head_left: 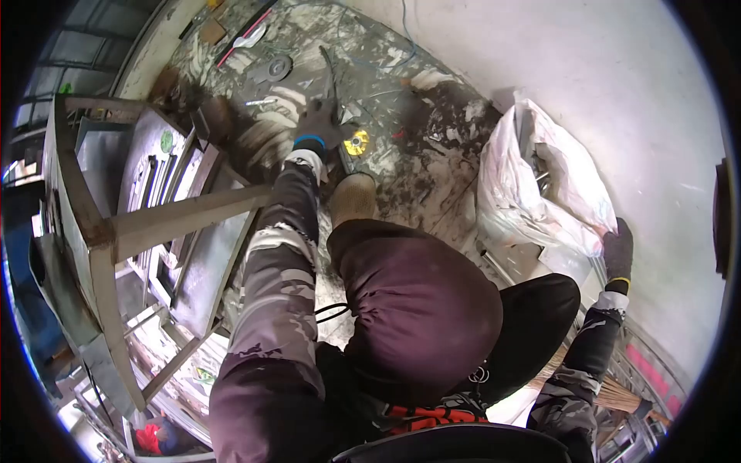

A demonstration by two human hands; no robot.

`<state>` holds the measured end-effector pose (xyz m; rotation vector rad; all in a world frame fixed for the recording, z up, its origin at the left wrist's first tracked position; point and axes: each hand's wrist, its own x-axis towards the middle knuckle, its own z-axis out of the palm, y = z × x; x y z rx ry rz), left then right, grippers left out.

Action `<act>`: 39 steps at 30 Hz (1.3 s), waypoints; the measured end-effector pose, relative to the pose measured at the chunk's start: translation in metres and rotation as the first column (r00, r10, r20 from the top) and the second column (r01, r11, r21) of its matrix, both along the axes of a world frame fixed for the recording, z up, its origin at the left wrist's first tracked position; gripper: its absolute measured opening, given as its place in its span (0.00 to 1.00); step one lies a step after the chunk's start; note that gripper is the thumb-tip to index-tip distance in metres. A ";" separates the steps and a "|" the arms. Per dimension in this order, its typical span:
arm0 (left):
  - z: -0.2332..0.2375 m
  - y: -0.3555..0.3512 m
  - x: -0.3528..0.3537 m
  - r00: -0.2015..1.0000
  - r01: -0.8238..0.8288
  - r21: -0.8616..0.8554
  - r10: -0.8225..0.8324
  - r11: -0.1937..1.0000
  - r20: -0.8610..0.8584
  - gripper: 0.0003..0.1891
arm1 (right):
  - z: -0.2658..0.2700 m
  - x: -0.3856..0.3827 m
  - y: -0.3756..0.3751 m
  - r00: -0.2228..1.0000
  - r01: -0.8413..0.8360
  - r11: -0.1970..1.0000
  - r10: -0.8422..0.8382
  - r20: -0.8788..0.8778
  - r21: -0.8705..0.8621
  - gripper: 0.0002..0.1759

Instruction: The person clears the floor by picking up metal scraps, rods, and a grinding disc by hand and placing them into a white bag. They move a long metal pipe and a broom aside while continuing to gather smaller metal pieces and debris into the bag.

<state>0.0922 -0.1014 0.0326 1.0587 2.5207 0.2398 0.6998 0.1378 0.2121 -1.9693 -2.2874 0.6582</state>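
Note:
My left hand (319, 123), in a dark grey glove with a blue cuff, is closed around a dark angle grinder low over the floor. The grinder's yellow disc (356, 143) shows to the right of the hand, and a black cable runs up from it. My right hand (617, 248), also gloved, grips the lower right edge of a white sack (572, 185). Pieces of metal show in the sack's open mouth. Its fingertips are partly hard to make out. Just below the disc is the toe of a tan shoe (353, 198).
A metal frame (181, 220) with sheets and bars stands on the left. Grey discs (276, 68) and a red-and-black rod (245, 35) lie on the stained floor. A pale wall (656, 100) rises on the right, with a broom (620, 397) below. A person in red (152, 436) is at the lower left.

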 end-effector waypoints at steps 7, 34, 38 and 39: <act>-0.053 -0.018 -0.030 0.948 -0.315 0.093 0.310 0.944 0.071 0.36 | -0.017 0.012 -0.017 0.999 -0.034 0.994 0.034 0.006 0.101 0.22; -0.005 0.056 0.001 0.922 -0.387 -0.221 0.382 0.896 -0.064 0.44 | -0.018 -0.060 -0.047 0.974 0.133 0.940 -0.065 -0.218 0.314 0.19; -0.020 0.056 0.004 0.934 -0.343 -0.223 0.356 0.913 0.020 0.43 | -0.020 -0.061 -0.046 0.952 0.199 0.951 -0.131 -0.275 0.238 0.19; -0.016 0.059 0.010 0.934 -0.328 -0.264 0.353 0.907 0.049 0.42 | -0.022 -0.059 -0.044 0.952 0.200 0.950 -0.130 -0.278 0.240 0.19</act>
